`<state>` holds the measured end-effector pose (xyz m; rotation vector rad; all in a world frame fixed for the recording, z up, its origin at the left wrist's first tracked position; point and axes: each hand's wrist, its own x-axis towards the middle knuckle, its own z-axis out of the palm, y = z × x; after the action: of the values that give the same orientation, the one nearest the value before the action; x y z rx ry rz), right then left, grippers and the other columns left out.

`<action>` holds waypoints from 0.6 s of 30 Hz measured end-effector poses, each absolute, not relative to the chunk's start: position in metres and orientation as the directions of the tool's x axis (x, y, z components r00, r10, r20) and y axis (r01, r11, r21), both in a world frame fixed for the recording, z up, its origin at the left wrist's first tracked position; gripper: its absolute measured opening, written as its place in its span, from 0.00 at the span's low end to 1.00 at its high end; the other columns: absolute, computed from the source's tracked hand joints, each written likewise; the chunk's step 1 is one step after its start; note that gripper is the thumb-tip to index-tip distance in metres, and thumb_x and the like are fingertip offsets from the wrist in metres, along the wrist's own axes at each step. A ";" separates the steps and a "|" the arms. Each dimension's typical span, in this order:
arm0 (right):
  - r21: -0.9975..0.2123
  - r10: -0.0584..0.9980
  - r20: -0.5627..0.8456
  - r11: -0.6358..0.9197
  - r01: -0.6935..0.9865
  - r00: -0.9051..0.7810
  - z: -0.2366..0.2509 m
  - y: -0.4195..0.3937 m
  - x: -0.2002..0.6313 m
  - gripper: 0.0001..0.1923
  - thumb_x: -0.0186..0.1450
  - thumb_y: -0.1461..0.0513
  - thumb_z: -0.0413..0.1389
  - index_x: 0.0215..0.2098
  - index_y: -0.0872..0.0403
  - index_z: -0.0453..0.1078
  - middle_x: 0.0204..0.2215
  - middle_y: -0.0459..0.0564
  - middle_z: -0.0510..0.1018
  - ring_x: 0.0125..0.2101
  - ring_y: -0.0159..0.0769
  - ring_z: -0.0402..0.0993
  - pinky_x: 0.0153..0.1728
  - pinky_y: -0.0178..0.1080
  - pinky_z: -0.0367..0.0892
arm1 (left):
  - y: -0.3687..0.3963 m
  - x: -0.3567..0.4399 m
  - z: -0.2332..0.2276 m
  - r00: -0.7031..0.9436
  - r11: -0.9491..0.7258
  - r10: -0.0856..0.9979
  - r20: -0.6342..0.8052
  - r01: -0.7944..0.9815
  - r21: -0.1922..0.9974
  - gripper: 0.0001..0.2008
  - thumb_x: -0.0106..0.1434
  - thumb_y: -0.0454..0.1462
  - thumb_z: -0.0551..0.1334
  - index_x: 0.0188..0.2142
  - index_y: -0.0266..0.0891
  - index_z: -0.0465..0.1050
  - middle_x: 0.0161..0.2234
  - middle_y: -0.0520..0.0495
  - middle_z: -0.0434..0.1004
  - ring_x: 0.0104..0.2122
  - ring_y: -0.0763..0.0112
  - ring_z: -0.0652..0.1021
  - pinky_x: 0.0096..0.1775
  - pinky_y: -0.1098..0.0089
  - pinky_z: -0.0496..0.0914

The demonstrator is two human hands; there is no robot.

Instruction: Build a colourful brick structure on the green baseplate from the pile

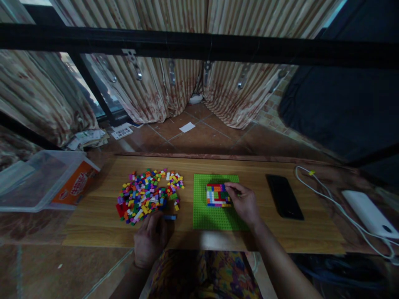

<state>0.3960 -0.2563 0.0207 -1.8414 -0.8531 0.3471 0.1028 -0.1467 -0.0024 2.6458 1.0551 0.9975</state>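
Observation:
A green studded baseplate [202,220] lies on the wooden board, and a rectangular build of multicoloured toy bricks [215,196] sits on it. At the build's upper right corner, the fingers of my right hand [245,204] are pinched on a toy brick that they mostly cover. My left hand [151,234] rests with curled fingers at the near edge of a heap of loose toy bricks [145,195]. Just right of those fingers lies a long blue piece [170,217]. What the left fingers hold, if anything, is hidden.
Left of the heap stands a clear plastic bin [43,182] with an orange label. A black phone-like slab [284,197] lies right of the baseplate. Farther right are a white cable [330,199] and a white box-shaped device [370,211]. A dark rail [199,45] crosses beyond the board.

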 end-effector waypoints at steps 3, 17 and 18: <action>-0.906 0.662 0.128 -0.225 0.359 0.739 0.020 -0.253 0.399 0.17 0.62 0.50 0.56 0.38 0.53 0.77 0.39 0.53 0.81 0.38 0.41 0.77 0.40 0.42 0.70 | -0.146 0.102 -0.003 0.535 -0.747 0.653 0.536 0.575 0.335 0.07 0.63 0.34 0.57 0.41 0.38 0.67 0.36 0.45 0.76 0.36 0.68 0.78 0.36 0.71 0.72; -0.963 0.657 -0.012 -0.210 0.168 0.754 0.008 -0.241 0.402 0.19 0.56 0.47 0.60 0.35 0.53 0.79 0.34 0.50 0.82 0.36 0.41 0.77 0.41 0.44 0.69 | -0.147 0.103 0.000 0.544 -0.731 0.675 0.499 0.584 0.353 0.06 0.63 0.34 0.56 0.40 0.39 0.67 0.34 0.45 0.76 0.35 0.67 0.78 0.36 0.70 0.72; -0.963 0.651 -0.011 -0.211 0.166 0.759 0.007 -0.241 0.402 0.19 0.56 0.47 0.60 0.35 0.53 0.79 0.34 0.50 0.82 0.36 0.41 0.77 0.41 0.44 0.69 | -0.147 0.103 0.000 0.542 -0.731 0.675 0.501 0.584 0.353 0.06 0.63 0.34 0.56 0.40 0.39 0.67 0.34 0.45 0.76 0.35 0.67 0.78 0.36 0.70 0.72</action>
<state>0.4016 -0.2407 0.0072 -1.7587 -0.6427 0.5040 0.1033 -0.1466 0.0004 2.6295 1.0807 0.9495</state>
